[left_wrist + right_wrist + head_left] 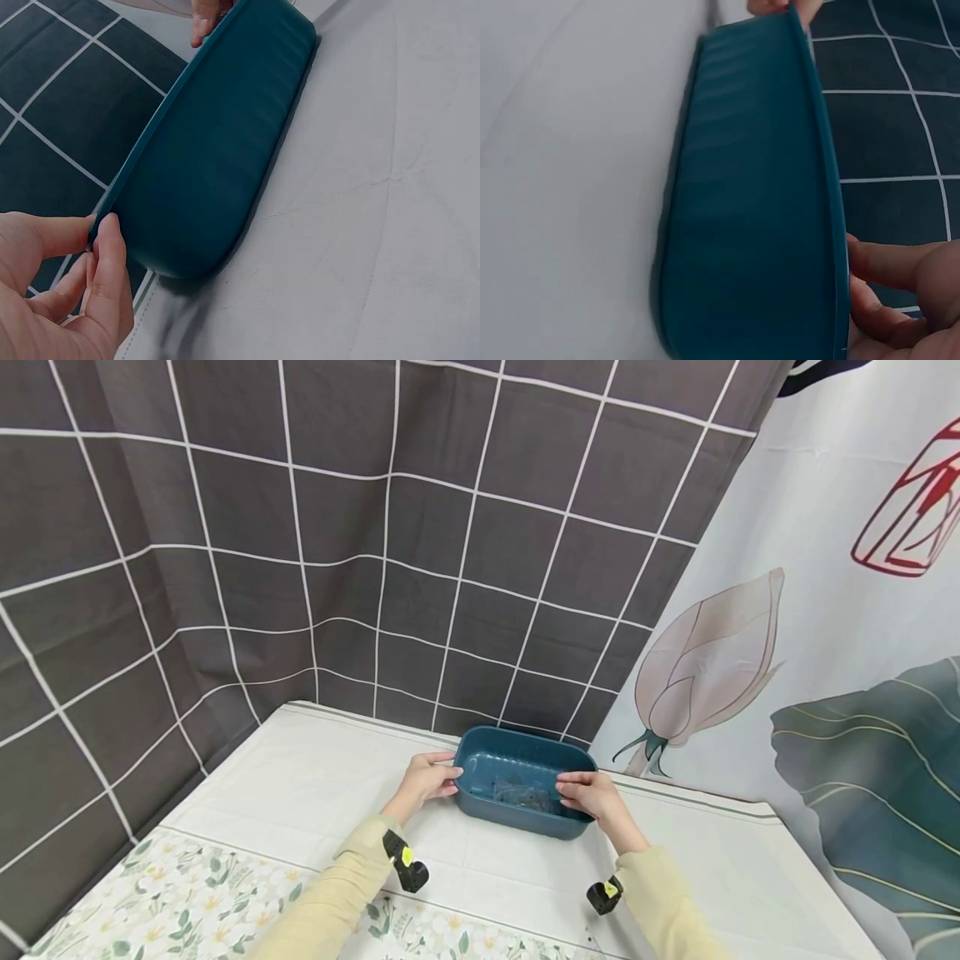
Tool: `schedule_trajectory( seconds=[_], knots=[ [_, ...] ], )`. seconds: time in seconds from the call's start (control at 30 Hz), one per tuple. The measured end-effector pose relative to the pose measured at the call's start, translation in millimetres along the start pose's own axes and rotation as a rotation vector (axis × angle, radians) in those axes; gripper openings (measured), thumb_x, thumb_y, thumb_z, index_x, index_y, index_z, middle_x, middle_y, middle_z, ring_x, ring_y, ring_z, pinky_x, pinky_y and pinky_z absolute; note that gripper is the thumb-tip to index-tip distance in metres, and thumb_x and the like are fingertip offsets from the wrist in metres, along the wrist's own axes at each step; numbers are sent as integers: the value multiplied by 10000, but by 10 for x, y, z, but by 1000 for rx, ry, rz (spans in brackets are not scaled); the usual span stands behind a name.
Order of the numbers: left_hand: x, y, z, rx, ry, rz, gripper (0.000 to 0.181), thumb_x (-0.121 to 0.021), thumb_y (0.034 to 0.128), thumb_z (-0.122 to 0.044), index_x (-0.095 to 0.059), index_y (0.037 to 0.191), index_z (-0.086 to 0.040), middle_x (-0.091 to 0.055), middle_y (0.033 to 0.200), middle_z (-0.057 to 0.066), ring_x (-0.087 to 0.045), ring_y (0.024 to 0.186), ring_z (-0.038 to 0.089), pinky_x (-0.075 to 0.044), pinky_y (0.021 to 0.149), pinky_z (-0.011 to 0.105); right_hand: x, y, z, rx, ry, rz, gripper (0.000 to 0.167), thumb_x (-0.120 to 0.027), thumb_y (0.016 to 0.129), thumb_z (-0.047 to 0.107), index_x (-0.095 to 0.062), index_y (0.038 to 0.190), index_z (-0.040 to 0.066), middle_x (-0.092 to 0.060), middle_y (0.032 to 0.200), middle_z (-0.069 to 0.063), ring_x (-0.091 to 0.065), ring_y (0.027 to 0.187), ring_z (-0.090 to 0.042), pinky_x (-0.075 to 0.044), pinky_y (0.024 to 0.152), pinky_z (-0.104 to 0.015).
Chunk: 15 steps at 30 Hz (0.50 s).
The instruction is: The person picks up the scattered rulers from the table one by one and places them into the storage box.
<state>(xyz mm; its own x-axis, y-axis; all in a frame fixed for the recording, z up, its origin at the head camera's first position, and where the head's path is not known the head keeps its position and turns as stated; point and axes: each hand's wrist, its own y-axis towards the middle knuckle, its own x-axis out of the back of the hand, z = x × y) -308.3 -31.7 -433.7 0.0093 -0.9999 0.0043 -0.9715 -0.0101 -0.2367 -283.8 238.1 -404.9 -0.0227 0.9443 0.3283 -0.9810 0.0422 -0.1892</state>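
Note:
A dark teal plastic basin (pixel 487 810), oblong with rounded corners, stands on the white cloth. Inside it lie some clear, shiny pieces (pixel 517 793), too indistinct to name. My left hand (pixel 423 779) pinches the rim at the basin's left end; in the left wrist view, the thumb and fingertips of this hand (pixel 71 277) meet at that edge. Over at the right end, my right hand (pixel 592 797) grips the rim with its fingertips reaching over the inside. In the right wrist view, its fingers (pixel 885 262) lie against the rim, partly hidden behind the wall.
A dark grey curtain with white grid lines (pixel 420 518) hangs close behind the basin. To the right is a white cloth with a printed flower bud (pixel 697 660). A floral-printed strip (pixel 187 893) covers the table's near side.

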Motion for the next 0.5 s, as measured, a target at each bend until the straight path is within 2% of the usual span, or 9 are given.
schedule_trajectory(
  seconds=[0.2, 0.3, 0.4, 0.5],
  knots=[
    [-9, 20, 17, -2, -1, -4, 446, -657, 840, 28, -582, 1280, 20, -702, 938, 229, -555, 500, 37, -566, 521, 135, -55, 19, 0, 52, -153, -28, 280, -576, 882, -82, -578, 1140, -191, -697, 834, -155, -676, 735, -125, -640, 706, -322],
    [-12, 21, 21, -3, 0, -5, 444, -657, 840, 29, -584, 1278, 20, -696, 983, 250, -557, 501, 36, -566, 524, 135, -89, 24, -21, 79, -289, -68, 229, -551, 881, -75, -626, 1086, -143, -689, 852, -162, -657, 711, -146, -621, 647, -311],
    [-9, 26, 30, -4, -5, -6, 444, -659, 838, 32, -585, 1276, 22, -695, 980, 255, -555, 500, 36, -567, 524, 136, -122, 23, -47, 110, -440, -103, 213, -520, 879, -53, -668, 1030, -78, -703, 895, -163, -597, 650, -131, -507, 545, -246],
    [-8, 25, 30, -8, -9, -4, 447, -657, 837, 37, -581, 1278, 28, -693, 972, 257, -551, 495, 37, -567, 519, 138, -157, 13, -60, 170, -566, -131, 206, -505, 856, -48, -690, 947, -42, -718, 856, -152, -562, 607, -128, -373, 500, -220]
  ],
)
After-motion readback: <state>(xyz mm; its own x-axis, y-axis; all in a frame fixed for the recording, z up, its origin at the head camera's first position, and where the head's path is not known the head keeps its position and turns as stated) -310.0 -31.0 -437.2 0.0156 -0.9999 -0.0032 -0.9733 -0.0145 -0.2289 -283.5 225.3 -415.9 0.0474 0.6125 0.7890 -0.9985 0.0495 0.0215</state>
